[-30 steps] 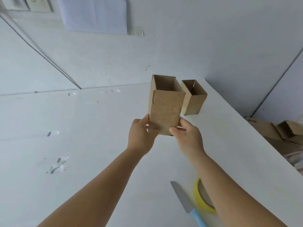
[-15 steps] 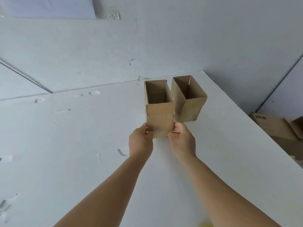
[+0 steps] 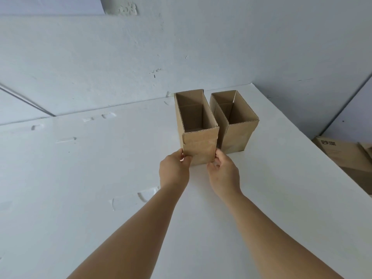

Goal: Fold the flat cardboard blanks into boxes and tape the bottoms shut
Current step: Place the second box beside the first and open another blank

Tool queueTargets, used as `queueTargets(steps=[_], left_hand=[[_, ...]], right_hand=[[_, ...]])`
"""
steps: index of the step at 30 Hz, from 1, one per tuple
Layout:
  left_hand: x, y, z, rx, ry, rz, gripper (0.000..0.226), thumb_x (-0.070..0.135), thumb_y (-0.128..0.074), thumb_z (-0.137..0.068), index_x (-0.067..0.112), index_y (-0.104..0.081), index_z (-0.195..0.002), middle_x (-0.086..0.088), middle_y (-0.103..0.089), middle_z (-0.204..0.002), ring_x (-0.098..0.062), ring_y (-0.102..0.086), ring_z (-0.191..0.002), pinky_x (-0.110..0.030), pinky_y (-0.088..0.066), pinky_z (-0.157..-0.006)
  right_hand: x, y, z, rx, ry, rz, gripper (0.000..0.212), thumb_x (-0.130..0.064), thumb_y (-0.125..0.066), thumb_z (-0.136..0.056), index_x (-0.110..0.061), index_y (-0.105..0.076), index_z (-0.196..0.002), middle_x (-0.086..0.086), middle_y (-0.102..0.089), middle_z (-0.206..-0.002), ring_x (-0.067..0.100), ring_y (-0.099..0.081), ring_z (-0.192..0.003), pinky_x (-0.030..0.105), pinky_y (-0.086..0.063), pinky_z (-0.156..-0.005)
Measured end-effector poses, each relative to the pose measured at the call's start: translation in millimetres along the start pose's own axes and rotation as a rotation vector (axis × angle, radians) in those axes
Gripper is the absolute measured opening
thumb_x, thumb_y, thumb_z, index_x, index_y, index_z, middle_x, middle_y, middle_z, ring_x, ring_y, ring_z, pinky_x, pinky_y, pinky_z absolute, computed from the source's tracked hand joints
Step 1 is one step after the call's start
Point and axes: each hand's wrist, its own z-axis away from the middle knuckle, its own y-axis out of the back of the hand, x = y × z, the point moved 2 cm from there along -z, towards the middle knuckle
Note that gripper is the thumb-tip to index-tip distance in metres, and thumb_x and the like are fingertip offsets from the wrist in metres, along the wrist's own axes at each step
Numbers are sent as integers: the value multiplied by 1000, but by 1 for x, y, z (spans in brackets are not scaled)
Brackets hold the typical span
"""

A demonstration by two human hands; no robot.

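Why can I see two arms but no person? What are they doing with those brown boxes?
The camera sits on the person's head and looks down, so you see only their arms. The left hand and right hand hold the near box by its bottom corners, one on each side. It stands open at the top on the white table. Another open box stands close beside it on the right. Past the table's right edge lies more brown cardboard.

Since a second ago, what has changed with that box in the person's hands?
The held box was up in the air; it has come down onto the table beside the second box. The left hand and right hand still hold its lower corners. The second box has not moved. The knife and tape roll are out of view now.
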Motion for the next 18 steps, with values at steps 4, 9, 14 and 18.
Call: queueTargets(steps=[4, 9, 14, 18], left_hand=[[-6, 5, 6, -63, 42, -31, 28, 29, -53, -94, 21, -63, -119, 1, -68, -108, -22, -62, -106, -27, -46, -83], [-22, 19, 33, -185, -104, -371, 48, 31, -46, -98, 21, -38, -144, 2, -49, -142, -19, -47, -126, -28, -40, -91], [-40, 50, 78, -234, -325, -567, 48, 33, -45, -98, 19, -34, -142, 6, -43, -141, -16, -35, -132, -28, -32, -97], [-63, 93, 118, -233, -350, -635, 57, 38, -42, -98, 18, -23, -148, 4, -33, -150, -16, -22, -142, -29, -20, -112]], right_hand=[[0, 1, 6, -14, 11, 73, 54, -21, -52, -96, -12, -33, -147, 5, -41, -148, 20, -39, -135, 32, -34, -110], [0, 5, 32, -86, 19, 297, 59, -24, -44, -99, -13, -18, -151, 4, -22, -157, 20, -22, -144, 30, -26, -112], [-12, -3, 80, -250, 205, 658, 64, -36, -38, -100, -11, -10, -151, 4, -14, -159, 23, -8, -147, 37, -18, -116], [-35, -21, 131, -334, 296, 764, 65, -41, -37, -99, -12, -9, -151, 0, -10, -160, 21, -2, -147, 39, -11, -116]])
